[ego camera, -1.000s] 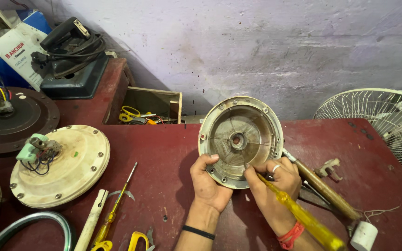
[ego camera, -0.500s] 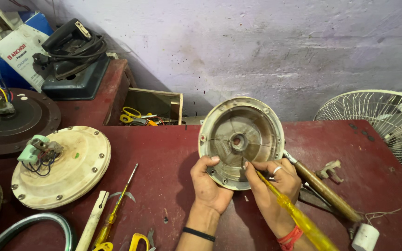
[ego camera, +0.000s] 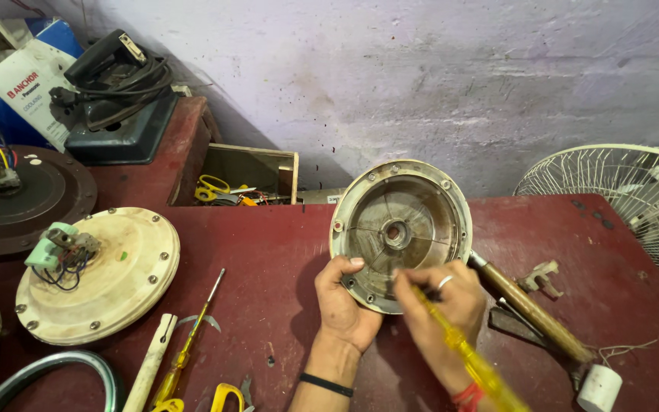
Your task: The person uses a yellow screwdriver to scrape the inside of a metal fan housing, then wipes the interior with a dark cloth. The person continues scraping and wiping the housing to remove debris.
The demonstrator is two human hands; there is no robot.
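Observation:
A round metal fan motor cover, hollow side toward me, stands tilted up on the dark red table. My left hand grips its lower left rim. My right hand holds a yellow-handled screwdriver, whose tip points into the lower inside of the cover. A ring shows on one finger of that hand.
A cream motor housing with wires lies at left beside a dark round motor part. A screwdriver and a white bar lie near the front. A wooden-handled hammer, white cylinder and fan guard are at right. A black clothes iron sits at the back.
The right hand has shifted a little left and up along the cover's lower rim with the screwdriver. The left hand keeps its hold on the cover.

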